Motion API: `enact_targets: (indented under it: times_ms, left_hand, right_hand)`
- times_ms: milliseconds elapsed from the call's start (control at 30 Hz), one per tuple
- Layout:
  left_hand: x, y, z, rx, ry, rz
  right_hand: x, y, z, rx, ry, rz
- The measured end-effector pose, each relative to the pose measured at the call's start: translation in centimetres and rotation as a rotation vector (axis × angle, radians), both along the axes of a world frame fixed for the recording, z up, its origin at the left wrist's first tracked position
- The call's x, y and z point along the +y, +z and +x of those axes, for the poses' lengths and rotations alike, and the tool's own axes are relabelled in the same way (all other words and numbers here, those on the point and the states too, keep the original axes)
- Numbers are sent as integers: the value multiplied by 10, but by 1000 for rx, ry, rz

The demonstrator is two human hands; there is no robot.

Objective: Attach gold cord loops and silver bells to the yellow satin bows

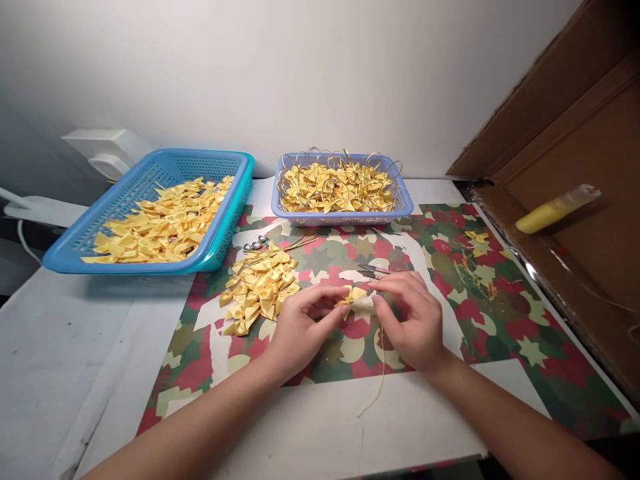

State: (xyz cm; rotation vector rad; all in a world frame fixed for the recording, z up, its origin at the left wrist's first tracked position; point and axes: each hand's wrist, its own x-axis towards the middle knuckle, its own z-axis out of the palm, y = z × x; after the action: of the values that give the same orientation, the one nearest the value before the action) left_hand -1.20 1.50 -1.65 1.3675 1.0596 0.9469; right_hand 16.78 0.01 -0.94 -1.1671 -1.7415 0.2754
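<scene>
Between the thumb and fingers of my left hand (309,320) is a small yellow ribbon bow (354,294). My right hand (413,320) is just to its right, thumb and forefinger drawn together on a thin yellow thread (384,363). The thread hangs past the right thumb and trails to the white surface in front. Behind the right fingers lie dark-bladed scissors (373,270), their rear part hidden by the hand. To the left of my hands is a loose pile of yellow bows (263,287), with gold cords (303,241) across its far side.
A blue basket (150,267) of bows stands at left; a lilac basket (345,217) of bows with gold cord loops stands at the back. Small silvery round pieces (256,245) lie by the pile. Thread scraps (475,270) lie right, near a cardboard wall (575,153) and yellow tube (555,210).
</scene>
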Motion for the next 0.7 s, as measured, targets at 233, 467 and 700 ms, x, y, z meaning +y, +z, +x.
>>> enact_targets:
  times_ms: [233,467,700]
  left_hand:
    - [-3,-2,4,-4,18,51]
    - [-3,2,4,17,-11,78]
    - [-2,3,5,-7,-54,53]
  right_hand:
    - [1,-3,-4,-19,61,-59]
    - [2,-11,-3,40,141,-117]
    - [-1,-9,-8,13,156,-126]
